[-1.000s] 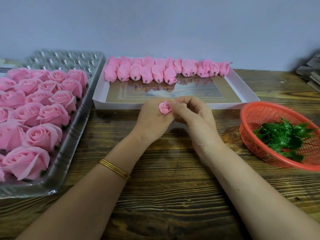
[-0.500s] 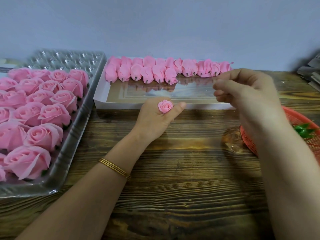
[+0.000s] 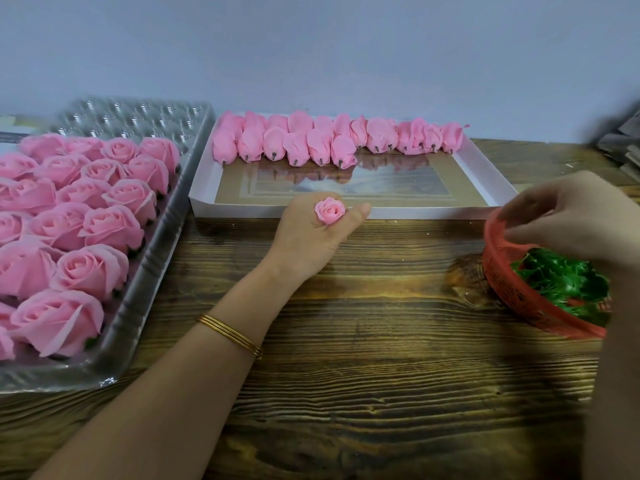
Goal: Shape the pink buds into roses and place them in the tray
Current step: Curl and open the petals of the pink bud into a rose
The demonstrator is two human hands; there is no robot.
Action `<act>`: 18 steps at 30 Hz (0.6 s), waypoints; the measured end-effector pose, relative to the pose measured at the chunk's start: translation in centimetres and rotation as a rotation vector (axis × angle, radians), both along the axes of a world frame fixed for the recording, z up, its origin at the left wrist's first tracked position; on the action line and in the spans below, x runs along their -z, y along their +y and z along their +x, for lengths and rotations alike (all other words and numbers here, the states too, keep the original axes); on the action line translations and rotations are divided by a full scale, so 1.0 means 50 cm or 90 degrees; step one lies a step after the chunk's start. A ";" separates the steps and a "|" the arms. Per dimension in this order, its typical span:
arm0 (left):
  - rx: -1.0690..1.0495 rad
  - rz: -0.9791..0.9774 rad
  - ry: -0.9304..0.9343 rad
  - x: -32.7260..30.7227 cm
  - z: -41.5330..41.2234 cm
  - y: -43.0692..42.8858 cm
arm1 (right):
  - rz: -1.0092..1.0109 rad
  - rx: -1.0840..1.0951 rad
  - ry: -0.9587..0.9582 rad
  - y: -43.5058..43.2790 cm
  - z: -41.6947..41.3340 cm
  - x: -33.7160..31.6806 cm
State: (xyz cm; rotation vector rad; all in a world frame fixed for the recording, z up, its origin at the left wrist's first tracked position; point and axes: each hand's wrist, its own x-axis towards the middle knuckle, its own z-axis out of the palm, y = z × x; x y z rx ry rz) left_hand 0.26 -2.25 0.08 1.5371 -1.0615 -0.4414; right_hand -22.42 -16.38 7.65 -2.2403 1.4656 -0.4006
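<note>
Head view of a wooden tabletop (image 3: 381, 358) against a pale wall (image 3: 311, 46). At centre, the left hand (image 3: 311, 233) keeps its grip closed round one small pink bud (image 3: 329, 210), whose rolled centre faces up; the thumb points toward 3 o'clock, and the bud sits just on the near side of the front wall of the white box (image 3: 433, 213). Thin gold bangles (image 3: 230, 336) circle the left wrist. At 12 o'clock, the white box carries unshaped buds (image 3: 311, 142) lined along its far edge, stubs pointing toward the viewer, with its glossy floor bare on the near side. At 9 o'clock, the clear tray (image 3: 156, 271) holds finished roses (image 3: 86, 220) packed in rows, touching one another; its far cells (toward 11 o'clock) show only moulded plastic. At 3 o'clock, the right hand (image 3: 568, 216) hangs over the far rim of the red basket (image 3: 502, 282), fingers curled downward. Motion blur hides the fingertips, so whether this grip holds anything cannot be told. Green pieces (image 3: 561, 282) lie heaped inside the basket, at about 4 o'clock. A blurred grey stack (image 3: 620, 147) lies at the frame's edge near 2 o'clock. The two hands are well apart.
</note>
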 end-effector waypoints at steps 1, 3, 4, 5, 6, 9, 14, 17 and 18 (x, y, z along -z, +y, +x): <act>-0.001 -0.001 0.004 0.000 0.000 0.000 | 0.012 -0.002 0.029 0.002 0.000 -0.001; -0.002 -0.004 0.009 0.000 0.001 0.000 | 0.021 -0.005 0.068 0.004 0.001 -0.003; -0.001 -0.005 0.011 -0.001 0.001 0.000 | 0.022 -0.006 0.088 0.005 0.001 -0.003; -0.001 -0.006 0.013 -0.001 0.001 0.001 | 0.024 -0.005 0.111 0.006 0.002 -0.004; -0.001 -0.006 0.016 -0.002 0.001 0.001 | 0.026 -0.004 0.135 0.006 0.002 -0.003; -0.005 -0.003 0.021 -0.004 -0.001 0.001 | 0.039 -0.001 0.196 0.004 0.005 0.001; -0.009 -0.011 0.031 -0.005 0.000 0.002 | 0.061 0.018 0.251 -0.001 0.002 0.008; -0.006 -0.018 0.033 -0.002 0.001 -0.001 | 0.062 0.024 0.263 -0.005 0.004 0.013; -0.007 -0.019 0.033 -0.001 0.001 -0.002 | 0.063 0.025 0.263 -0.006 0.004 0.016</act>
